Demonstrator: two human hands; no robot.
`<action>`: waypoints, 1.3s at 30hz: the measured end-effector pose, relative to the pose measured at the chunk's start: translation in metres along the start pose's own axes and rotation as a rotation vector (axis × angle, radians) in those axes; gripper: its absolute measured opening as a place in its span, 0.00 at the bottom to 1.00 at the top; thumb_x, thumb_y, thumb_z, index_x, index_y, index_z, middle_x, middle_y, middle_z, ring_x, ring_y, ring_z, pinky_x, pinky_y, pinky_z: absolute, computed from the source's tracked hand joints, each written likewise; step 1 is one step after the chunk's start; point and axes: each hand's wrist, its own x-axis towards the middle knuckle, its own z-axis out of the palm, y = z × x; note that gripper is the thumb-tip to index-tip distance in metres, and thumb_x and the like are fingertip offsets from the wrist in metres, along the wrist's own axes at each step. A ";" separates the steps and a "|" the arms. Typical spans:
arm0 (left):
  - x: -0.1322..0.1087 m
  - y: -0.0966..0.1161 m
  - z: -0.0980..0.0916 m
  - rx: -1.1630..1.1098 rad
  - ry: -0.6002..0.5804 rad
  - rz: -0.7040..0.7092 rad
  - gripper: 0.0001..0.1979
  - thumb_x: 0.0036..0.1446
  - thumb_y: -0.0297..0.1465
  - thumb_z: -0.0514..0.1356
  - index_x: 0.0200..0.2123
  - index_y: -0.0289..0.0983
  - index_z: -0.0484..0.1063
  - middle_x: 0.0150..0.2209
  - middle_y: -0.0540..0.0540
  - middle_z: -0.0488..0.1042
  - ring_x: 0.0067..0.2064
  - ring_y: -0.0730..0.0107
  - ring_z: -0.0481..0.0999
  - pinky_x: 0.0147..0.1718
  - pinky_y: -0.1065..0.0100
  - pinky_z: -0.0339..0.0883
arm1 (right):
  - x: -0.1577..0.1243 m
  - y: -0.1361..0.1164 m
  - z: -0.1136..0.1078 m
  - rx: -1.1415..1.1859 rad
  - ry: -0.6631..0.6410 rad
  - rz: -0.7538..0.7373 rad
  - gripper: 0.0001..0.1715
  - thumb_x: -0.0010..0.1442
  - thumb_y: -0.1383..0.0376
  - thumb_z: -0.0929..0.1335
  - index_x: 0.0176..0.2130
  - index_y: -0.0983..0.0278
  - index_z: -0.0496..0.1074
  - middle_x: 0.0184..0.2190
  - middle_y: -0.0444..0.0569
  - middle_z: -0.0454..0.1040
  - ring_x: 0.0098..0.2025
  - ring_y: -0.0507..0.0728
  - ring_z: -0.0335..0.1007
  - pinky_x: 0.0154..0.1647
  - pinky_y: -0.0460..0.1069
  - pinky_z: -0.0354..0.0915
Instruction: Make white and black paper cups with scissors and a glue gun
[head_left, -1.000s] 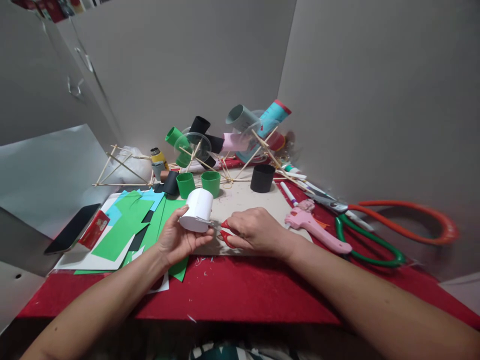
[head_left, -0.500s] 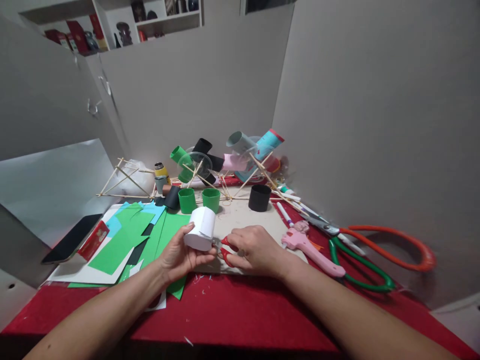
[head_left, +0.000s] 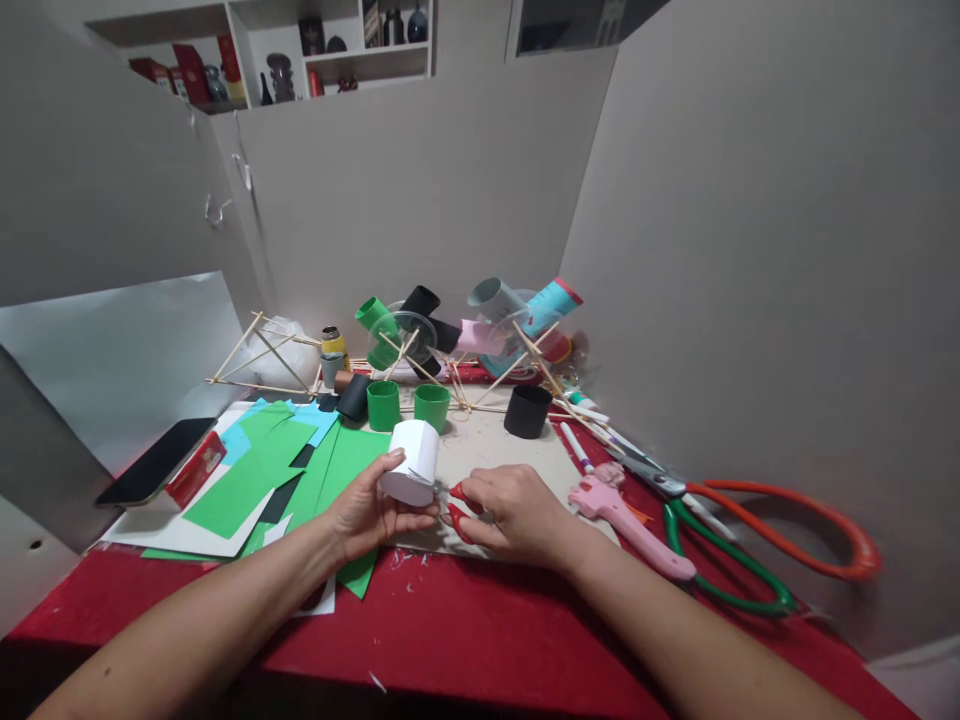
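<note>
- One red-covered table (head_left: 450, 645) spans my feed; I read clock directions from the white paper cylinder (head_left: 412, 458), held above the near part of the beige board (head_left: 484, 450).
- Two stick-and-disc models (head_left: 409, 330), bearing coloured tubes, stand between twelve and two o'clock.
- Green paper sheets (head_left: 247, 480) lie overlapping at nine.
- Large shears (head_left: 757, 490), one handle orange, one green, lie at three, the pink glue gun (head_left: 634, 530) just beside them.
- My right hand (head_left: 517, 512), at four, is curled round small red-handled scissors.
- My left hand (head_left: 364, 512), at seven, pinches the cylinder, thumb on its side, fingers beneath.
- Small red-handled scissors (head_left: 456, 518) point toward the cylinder's lower edge; I can't tell whether the blades touch it.
</note>
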 end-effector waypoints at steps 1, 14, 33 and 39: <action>0.000 0.000 0.000 0.003 0.000 -0.003 0.21 0.58 0.40 0.62 0.45 0.28 0.68 0.32 0.36 0.79 0.31 0.59 0.81 0.31 0.64 0.78 | 0.000 0.001 0.000 0.002 -0.007 -0.005 0.11 0.59 0.61 0.65 0.29 0.64 0.72 0.23 0.46 0.73 0.23 0.52 0.63 0.27 0.48 0.49; -0.004 0.011 0.005 -0.002 0.083 0.098 0.20 0.54 0.36 0.64 0.45 0.29 0.67 0.31 0.39 0.77 0.33 0.59 0.80 0.37 0.61 0.76 | -0.002 0.005 0.003 0.020 -0.026 0.040 0.17 0.64 0.61 0.62 0.28 0.65 0.71 0.24 0.47 0.74 0.25 0.52 0.65 0.28 0.48 0.50; -0.031 0.028 0.025 0.842 0.064 0.469 0.20 0.43 0.28 0.71 0.42 0.34 0.75 0.35 0.44 0.77 0.35 0.62 0.73 0.30 0.70 0.63 | 0.002 -0.005 -0.011 -0.006 -0.191 0.142 0.11 0.56 0.60 0.68 0.31 0.65 0.77 0.27 0.50 0.78 0.26 0.55 0.70 0.28 0.48 0.49; -0.018 0.043 0.010 0.559 0.109 0.480 0.21 0.48 0.37 0.69 0.43 0.33 0.72 0.35 0.42 0.76 0.34 0.58 0.78 0.29 0.65 0.71 | 0.000 0.001 -0.016 0.073 -0.117 0.151 0.14 0.59 0.58 0.66 0.28 0.64 0.73 0.24 0.48 0.74 0.24 0.53 0.65 0.28 0.48 0.50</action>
